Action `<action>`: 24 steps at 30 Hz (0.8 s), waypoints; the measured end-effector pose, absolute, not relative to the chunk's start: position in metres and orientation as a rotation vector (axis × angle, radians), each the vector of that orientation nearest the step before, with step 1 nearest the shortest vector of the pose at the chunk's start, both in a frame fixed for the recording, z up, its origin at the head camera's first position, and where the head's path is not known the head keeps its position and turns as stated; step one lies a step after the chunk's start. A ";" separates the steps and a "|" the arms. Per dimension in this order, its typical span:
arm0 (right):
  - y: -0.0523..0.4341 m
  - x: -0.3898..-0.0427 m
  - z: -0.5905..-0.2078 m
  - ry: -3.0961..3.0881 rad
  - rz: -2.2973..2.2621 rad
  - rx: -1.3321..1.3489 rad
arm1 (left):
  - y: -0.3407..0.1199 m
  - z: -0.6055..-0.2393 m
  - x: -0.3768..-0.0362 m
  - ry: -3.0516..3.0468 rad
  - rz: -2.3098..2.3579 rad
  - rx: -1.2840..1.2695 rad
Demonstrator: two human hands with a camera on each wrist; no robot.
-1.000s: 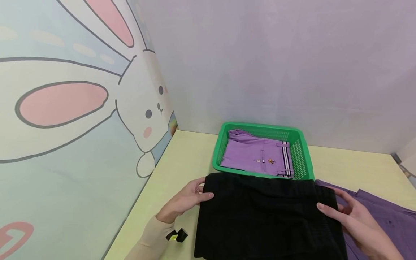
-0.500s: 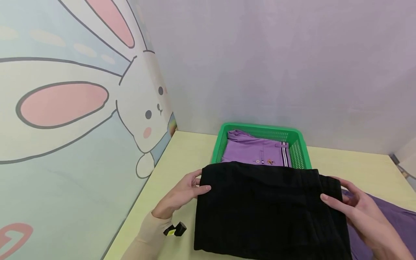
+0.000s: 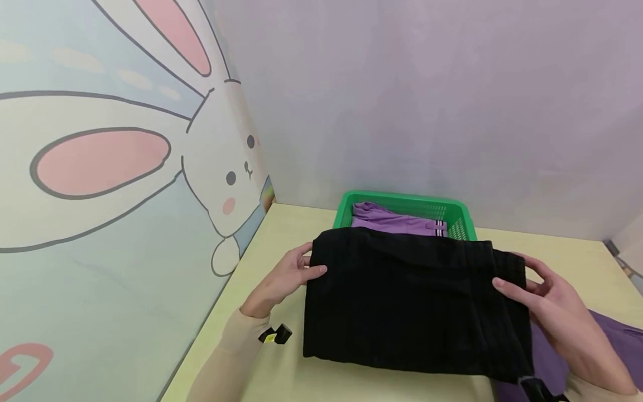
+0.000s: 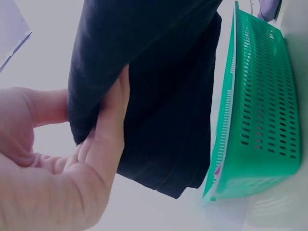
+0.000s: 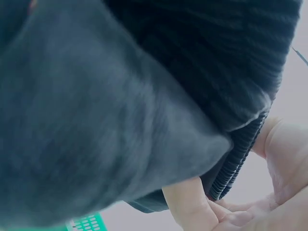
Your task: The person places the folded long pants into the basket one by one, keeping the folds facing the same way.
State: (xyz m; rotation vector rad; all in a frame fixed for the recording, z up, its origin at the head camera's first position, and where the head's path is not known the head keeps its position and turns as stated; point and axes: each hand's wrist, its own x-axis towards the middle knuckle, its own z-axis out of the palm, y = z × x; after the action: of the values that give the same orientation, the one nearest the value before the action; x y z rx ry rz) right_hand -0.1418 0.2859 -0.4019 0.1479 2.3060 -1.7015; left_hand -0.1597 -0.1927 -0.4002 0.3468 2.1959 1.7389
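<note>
Between my hands hangs a folded black garment, spread flat and tilted, its far edge overlapping the green basket in the head view. My left hand pinches its left edge, thumb on the near face. At the opposite edge my right hand grips it the same way. The left wrist view shows fingers behind the black cloth and the basket beside it. A ribbed band on the garment appears in the right wrist view. Folded purple trousers lie in the basket, partly hidden.
Another purple garment lies on the pale yellow table at the right, partly under my right arm. A wall with a rabbit picture rises on the left, and a plain pale wall stands behind the basket.
Both hands have moved the black garment forward and up, over the near part of the basket. It now covers more of the basket and the purple trousers.
</note>
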 end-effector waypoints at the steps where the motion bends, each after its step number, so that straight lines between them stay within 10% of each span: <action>1: 0.286 -0.145 -0.401 2.263 -1.743 0.141 | -0.192 -0.401 -0.163 2.202 1.743 0.341; 24: 0.286 -0.203 -0.405 2.183 -1.936 0.106 | -0.164 -0.406 -0.230 2.207 1.881 0.192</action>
State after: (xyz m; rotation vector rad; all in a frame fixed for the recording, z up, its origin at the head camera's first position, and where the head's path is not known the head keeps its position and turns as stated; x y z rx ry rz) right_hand -0.2033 0.2863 -0.4050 0.1063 2.1835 -1.9364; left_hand -0.2304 -0.1641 -0.4058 0.1918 2.2065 1.8809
